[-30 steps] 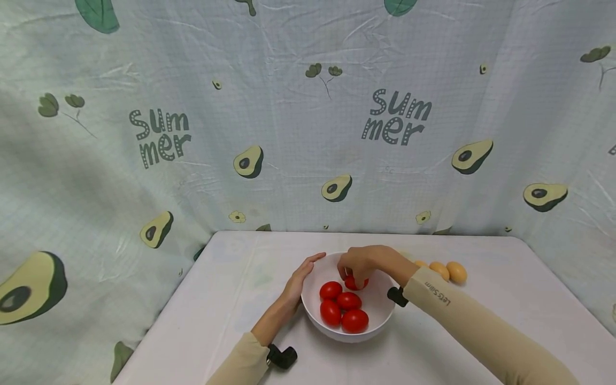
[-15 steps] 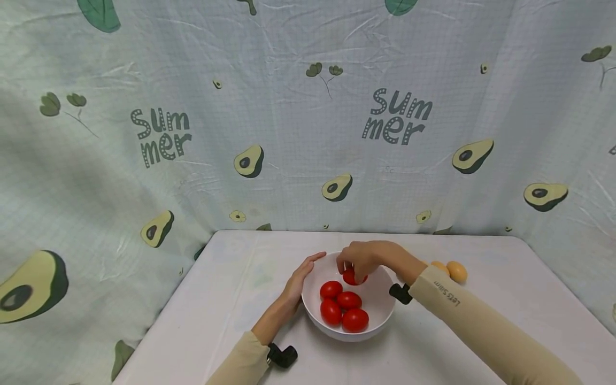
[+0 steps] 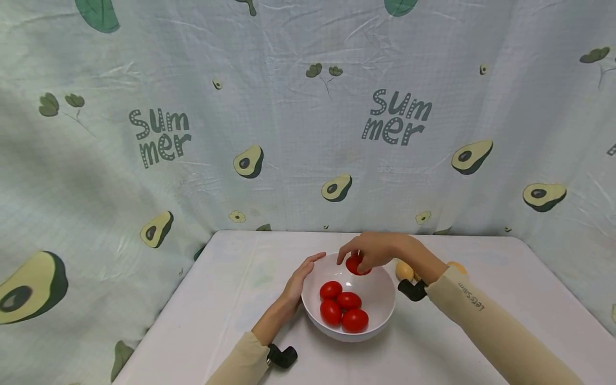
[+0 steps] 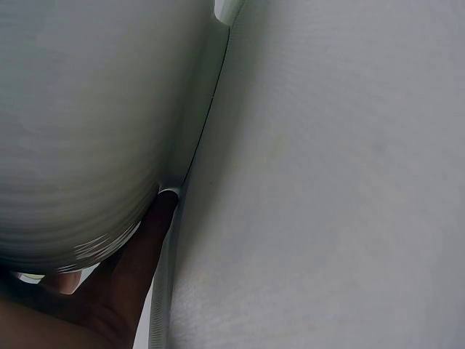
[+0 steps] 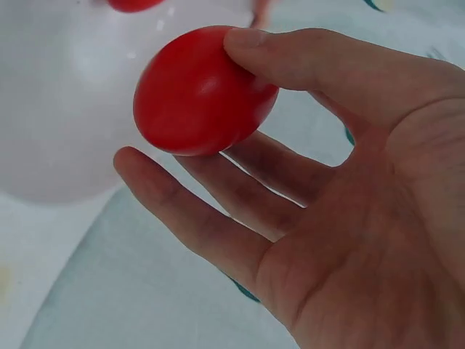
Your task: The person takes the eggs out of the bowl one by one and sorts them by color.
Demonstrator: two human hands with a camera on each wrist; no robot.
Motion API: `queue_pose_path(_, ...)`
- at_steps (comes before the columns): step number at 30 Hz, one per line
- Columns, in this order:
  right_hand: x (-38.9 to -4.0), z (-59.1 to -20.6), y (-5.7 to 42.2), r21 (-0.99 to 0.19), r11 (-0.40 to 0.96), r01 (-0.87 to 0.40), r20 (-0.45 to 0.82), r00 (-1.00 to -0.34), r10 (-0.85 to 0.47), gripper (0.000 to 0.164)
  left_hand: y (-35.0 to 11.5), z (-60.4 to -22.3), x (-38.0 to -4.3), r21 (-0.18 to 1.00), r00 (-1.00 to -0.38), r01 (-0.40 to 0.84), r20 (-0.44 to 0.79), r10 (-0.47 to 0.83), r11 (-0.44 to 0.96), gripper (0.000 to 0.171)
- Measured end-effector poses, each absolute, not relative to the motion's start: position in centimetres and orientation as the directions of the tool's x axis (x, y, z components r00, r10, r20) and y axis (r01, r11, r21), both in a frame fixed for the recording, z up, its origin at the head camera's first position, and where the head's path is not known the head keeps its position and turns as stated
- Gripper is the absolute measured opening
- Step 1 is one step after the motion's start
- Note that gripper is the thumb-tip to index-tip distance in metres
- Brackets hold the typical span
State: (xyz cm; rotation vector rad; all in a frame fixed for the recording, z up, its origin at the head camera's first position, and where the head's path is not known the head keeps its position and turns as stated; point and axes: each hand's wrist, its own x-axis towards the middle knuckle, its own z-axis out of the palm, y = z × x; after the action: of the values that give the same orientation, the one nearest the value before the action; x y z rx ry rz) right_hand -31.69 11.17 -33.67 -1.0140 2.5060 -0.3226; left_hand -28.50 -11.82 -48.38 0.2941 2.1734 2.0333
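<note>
In the head view a white bowl (image 3: 377, 302) stands on the table, with several red eggs (image 3: 355, 321) lying together inside it. My right hand (image 3: 377, 248) is over the bowl's far rim and pinches another red egg (image 5: 192, 98) between thumb and fingers. The right wrist view shows the thumb on top of that egg, some fingers under it and one finger held out straight. My left hand (image 3: 294, 286) rests along the bowl's left outer side, its visible fingers straight. From the left wrist, its fingers touch the bowl's outer wall (image 4: 94, 131) near the base.
Yellow eggs (image 3: 404, 271) lie on the white table (image 3: 250, 299) right of the bowl, partly hidden behind my right forearm. A patterned cloth (image 3: 289, 133) with avocados hangs behind the table's far edge.
My right hand has risen with the red egg, away from the others and toward the bowl's far right rim. My left hand and the bowl have stayed in place.
</note>
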Motion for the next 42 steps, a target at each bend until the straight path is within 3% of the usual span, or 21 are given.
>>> queue_pose_path(7, -30.9, -32.7, 13.8, -0.421, 0.654, -0.628, -0.214, -0.632, -0.745, 0.031, -11.9, -48.7, -28.3, 0.997, -0.967, 0.041, 0.025, 0.255, 0.059, 0.051)
queue_pose_path(14, -30.4, -32.5, 17.1, -0.472, 0.651, -0.594, -0.125, -0.687, -0.716, 0.030, -12.0, -48.7, -28.4, 0.998, -0.966, 0.046, 0.032, 0.258, 0.049, 0.052)
queue_pose_path(23, -29.0, -33.3, 21.2, -0.553, 0.643, -0.531, -0.030, -0.758, -0.652, 0.047, -11.8, -48.6, -28.4, 0.997, -0.966, 0.047, 0.030, 0.255, 0.059, 0.051)
queue_pose_path(33, -28.5, -36.9, 25.3, -0.618, 0.666, -0.418, -0.004, -0.846, -0.534, 0.054, -11.8, -48.8, -28.2, 0.998, -0.968, 0.044, 0.030, 0.251, 0.050, 0.051)
queue_pose_path(42, -28.2, -39.8, 26.4, -0.681, 0.632, -0.369, -0.014, -0.856, -0.516, 0.062, -11.8, -48.2, -28.4, 0.998, -0.967, 0.039, 0.026, 0.253, 0.046, 0.051)
